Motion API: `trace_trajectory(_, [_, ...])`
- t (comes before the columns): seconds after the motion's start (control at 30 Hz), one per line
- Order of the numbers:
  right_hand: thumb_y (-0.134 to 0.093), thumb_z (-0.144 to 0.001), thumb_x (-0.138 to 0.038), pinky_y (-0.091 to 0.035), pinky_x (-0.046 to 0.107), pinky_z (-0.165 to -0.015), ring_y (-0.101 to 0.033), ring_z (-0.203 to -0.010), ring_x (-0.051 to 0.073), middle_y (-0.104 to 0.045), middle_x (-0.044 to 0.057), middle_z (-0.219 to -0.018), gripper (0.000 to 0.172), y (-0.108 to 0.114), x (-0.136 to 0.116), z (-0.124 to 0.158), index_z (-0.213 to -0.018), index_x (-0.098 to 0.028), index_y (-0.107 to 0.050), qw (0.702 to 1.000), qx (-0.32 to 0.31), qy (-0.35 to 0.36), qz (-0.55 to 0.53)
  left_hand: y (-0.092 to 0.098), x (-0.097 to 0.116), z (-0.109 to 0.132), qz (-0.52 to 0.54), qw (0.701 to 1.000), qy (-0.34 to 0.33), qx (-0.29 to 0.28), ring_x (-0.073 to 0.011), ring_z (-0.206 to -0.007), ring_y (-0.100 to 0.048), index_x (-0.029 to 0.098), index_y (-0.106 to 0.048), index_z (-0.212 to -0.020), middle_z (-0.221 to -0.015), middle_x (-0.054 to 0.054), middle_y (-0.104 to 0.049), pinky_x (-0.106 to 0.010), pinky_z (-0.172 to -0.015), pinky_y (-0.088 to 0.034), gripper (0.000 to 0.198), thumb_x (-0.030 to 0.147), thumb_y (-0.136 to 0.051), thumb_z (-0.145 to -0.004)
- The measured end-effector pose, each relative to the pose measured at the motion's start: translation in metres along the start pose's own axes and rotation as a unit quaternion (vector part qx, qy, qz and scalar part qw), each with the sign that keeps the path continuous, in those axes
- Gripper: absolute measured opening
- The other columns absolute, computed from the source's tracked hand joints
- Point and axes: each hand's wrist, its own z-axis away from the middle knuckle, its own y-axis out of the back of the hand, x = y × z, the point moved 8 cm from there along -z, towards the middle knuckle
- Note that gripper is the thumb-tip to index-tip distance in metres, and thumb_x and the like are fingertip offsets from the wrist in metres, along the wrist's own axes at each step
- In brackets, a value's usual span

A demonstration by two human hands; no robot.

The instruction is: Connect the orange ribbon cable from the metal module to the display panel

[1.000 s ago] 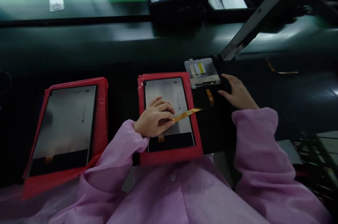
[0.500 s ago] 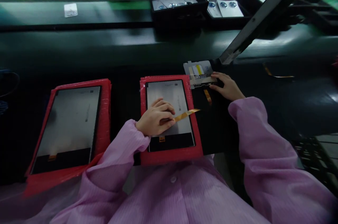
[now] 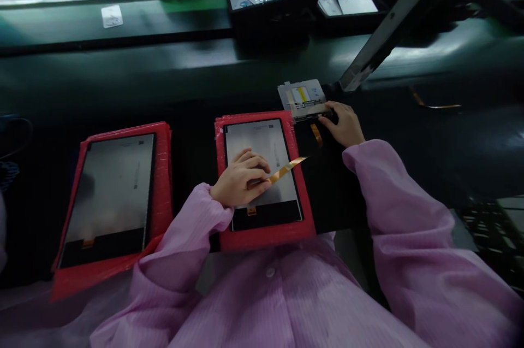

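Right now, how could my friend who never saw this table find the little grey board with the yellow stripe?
On the dark table, find the red tray under the left hand holding an orange ribbon. Just past its far right corner, at the fingertips of the right hand, lies the little board. It is smaller than the screens in the trays, pale grey, with a yellow stripe.

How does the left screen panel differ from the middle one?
The left hand rests on the middle panel; the left panel is untouched. An orange ribbon crosses the middle panel; nothing lies across the left panel. Both are grey with a black near end, on red wrap.
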Motion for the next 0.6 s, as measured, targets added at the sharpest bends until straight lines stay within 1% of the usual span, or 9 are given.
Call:
trace_trajectory(0.2, [-0.067, -0.077, -0.027, -0.036, 0.049, -0.107, -0.052, -0.118, 0.032, -0.062, 0.016, -0.122, 0.044, -0.002, -0.005, -0.005, -0.117, -0.012, -0.061, 0.999, 0.008, -0.043, -0.031, 0.0, -0.001, 0.0, 0.004, 1.0, -0.002, 0.008, -0.0174, -0.103, -0.06, 0.02, -0.067, -0.08, -0.098, -0.003, -0.068, -0.047, -0.112, -0.028, 0.014, 0.03, -0.06, -0.087])
trace_trajectory(0.3, [-0.069, -0.073, -0.022, -0.04, 0.047, -0.104, -0.054, -0.117, 0.03, -0.061, 0.016, -0.123, 0.048, 0.015, -0.006, 0.001, -0.119, -0.013, -0.058, 0.993, 0.026, -0.088, -0.069, 0.002, -0.001, -0.001, 0.013, 1.0, 0.004, 0.005, -0.0174, -0.103, -0.06, 0.02, -0.067, -0.081, -0.098, -0.003, -0.068, -0.046, -0.112, -0.028, 0.014, 0.03, -0.059, -0.088])
trace_trajectory(0.37, [-0.062, -0.08, -0.023, -0.048, 0.043, -0.092, -0.058, -0.11, 0.027, -0.061, 0.017, -0.119, 0.041, 0.036, -0.011, 0.018, -0.12, -0.013, -0.054, 0.983, 0.055, -0.141, -0.104, 0.002, -0.002, -0.001, 0.024, 1.0, 0.011, -0.001, -0.0173, -0.102, -0.06, 0.02, -0.066, -0.08, -0.098, -0.003, -0.068, -0.046, -0.112, -0.027, 0.015, 0.03, -0.058, -0.088])
trace_trajectory(0.43, [-0.047, -0.091, -0.031, -0.053, 0.036, -0.068, -0.063, -0.091, 0.023, -0.063, 0.017, -0.104, 0.029, 0.051, -0.03, 0.046, -0.113, -0.014, -0.055, 0.972, 0.041, -0.179, -0.145, 0.003, -0.003, -0.002, 0.035, 0.999, 0.02, -0.006, -0.0168, -0.1, -0.06, 0.02, -0.066, -0.08, -0.097, -0.003, -0.068, -0.046, -0.112, -0.027, 0.015, 0.03, -0.057, -0.088])
trace_trajectory(0.47, [-0.041, -0.095, -0.038, -0.051, 0.03, -0.057, -0.064, -0.078, 0.02, -0.065, 0.014, -0.093, 0.029, 0.047, -0.046, 0.062, -0.105, -0.016, -0.057, 0.964, -0.018, -0.187, -0.187, 0.003, -0.003, -0.002, 0.04, 0.999, 0.024, -0.008, -0.0166, -0.1, -0.06, 0.02, -0.066, -0.081, -0.097, -0.003, -0.068, -0.045, -0.112, -0.027, 0.015, 0.03, -0.057, -0.088])
trace_trajectory(0.5, [-0.041, -0.095, -0.045, -0.048, 0.026, -0.048, -0.063, -0.066, 0.017, -0.064, 0.011, -0.082, 0.034, 0.036, -0.068, 0.08, -0.096, -0.016, -0.06, 0.948, -0.112, -0.186, -0.235, 0.003, -0.004, -0.002, 0.044, 0.999, 0.027, -0.008, -0.0165, -0.099, -0.06, 0.02, -0.066, -0.081, -0.097, -0.003, -0.068, -0.045, -0.112, -0.027, 0.016, 0.03, -0.057, -0.088])
trace_trajectory(0.53, [-0.047, -0.092, -0.051, -0.046, 0.024, -0.042, -0.06, -0.056, 0.015, -0.064, 0.008, -0.073, 0.039, 0.026, -0.091, 0.099, -0.089, -0.016, -0.063, 0.93, -0.185, -0.181, -0.262, 0.004, -0.004, -0.003, 0.046, 0.999, 0.027, -0.006, -0.0166, -0.098, -0.06, 0.02, -0.066, -0.081, -0.096, -0.003, -0.068, -0.045, -0.111, -0.027, 0.016, 0.031, -0.057, -0.089])
trace_trajectory(0.57, [-0.055, -0.088, -0.053, -0.046, 0.023, -0.04, -0.06, -0.053, 0.014, -0.064, 0.006, -0.07, 0.039, 0.012, -0.117, 0.12, -0.093, -0.016, -0.065, 0.897, -0.278, -0.172, -0.297, 0.004, -0.003, -0.003, 0.045, 0.999, 0.024, -0.003, -0.0168, -0.096, -0.06, 0.02, -0.066, -0.08, -0.095, -0.003, -0.068, -0.045, -0.11, -0.029, 0.017, 0.032, -0.056, -0.089])
trace_trajectory(0.6, [-0.057, -0.087, -0.053, -0.046, 0.021, -0.04, -0.059, -0.053, 0.012, -0.063, 0.004, -0.073, 0.041, -0.004, -0.143, 0.14, -0.107, -0.017, -0.061, 0.843, -0.366, -0.171, -0.356, 0.005, -0.003, -0.003, 0.043, 0.999, 0.02, 0.002, -0.017, -0.093, -0.059, 0.02, -0.066, -0.079, -0.093, -0.003, -0.068, -0.044, -0.107, -0.032, 0.019, 0.033, -0.056, -0.089])
